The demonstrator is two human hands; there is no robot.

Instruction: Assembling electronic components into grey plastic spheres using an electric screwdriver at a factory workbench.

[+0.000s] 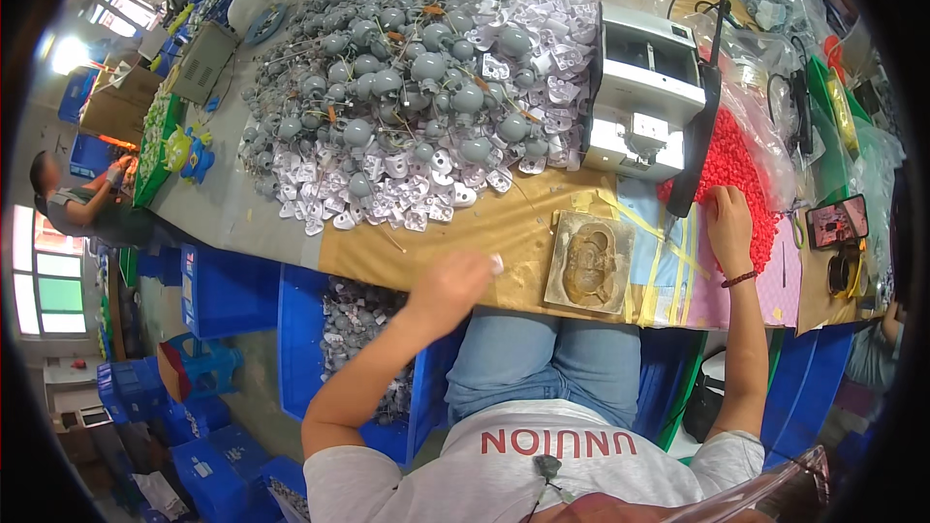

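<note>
Over the table's front edge, my left hand point(448, 289) is closed around a small white plastic part point(497, 263), which pokes out past its fingers. My right hand point(728, 225), with a beaded bracelet at the wrist, reaches the near edge of a heap of small red plastic pieces point(732, 157). Its fingers are bent together there, and what they grip is too small to tell. Between the hands lies a metal mould block point(589, 262) with a rounded hollow. Beyond my left hand spreads a large heap of grey ball-shaped parts point(427, 68) and white plastic parts point(412, 196).
A white and grey bench machine point(647, 97) stands behind the mould. At right are a phone point(838, 221) and tape rolls point(845, 273). A blue bin point(298, 334) with grey and white parts sits below the table edge. Another person point(79, 201) works far left.
</note>
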